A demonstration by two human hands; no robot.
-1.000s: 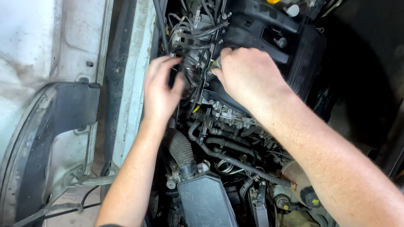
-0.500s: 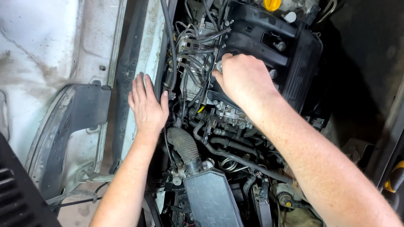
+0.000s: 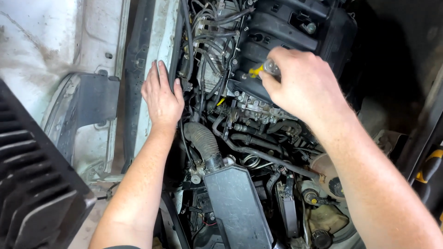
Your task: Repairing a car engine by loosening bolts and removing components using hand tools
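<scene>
I look down into a car's engine bay. My left hand (image 3: 161,98) lies flat, fingers together, on the white body edge (image 3: 147,120) beside the engine and holds nothing. My right hand (image 3: 302,85) is over the black engine cover (image 3: 295,27), fingers closed around a small tool with a clear and yellow handle (image 3: 264,69). Its tip is hidden under my hand. Below my hands run grey hoses and a ribbed intake hose (image 3: 202,140) into a black air box (image 3: 237,205).
A black ribbed panel (image 3: 32,184) fills the lower left corner. The white inner fender with a dark bracket (image 3: 94,99) lies to the left. Wire bundles (image 3: 207,41) cross the upper engine. A yellowish fluid reservoir (image 3: 327,219) sits lower right.
My left hand left the hoses and settled flat on the white body edge. My right hand lifted slightly, and the clear and yellow tool handle now shows in it. The view shifted left.
</scene>
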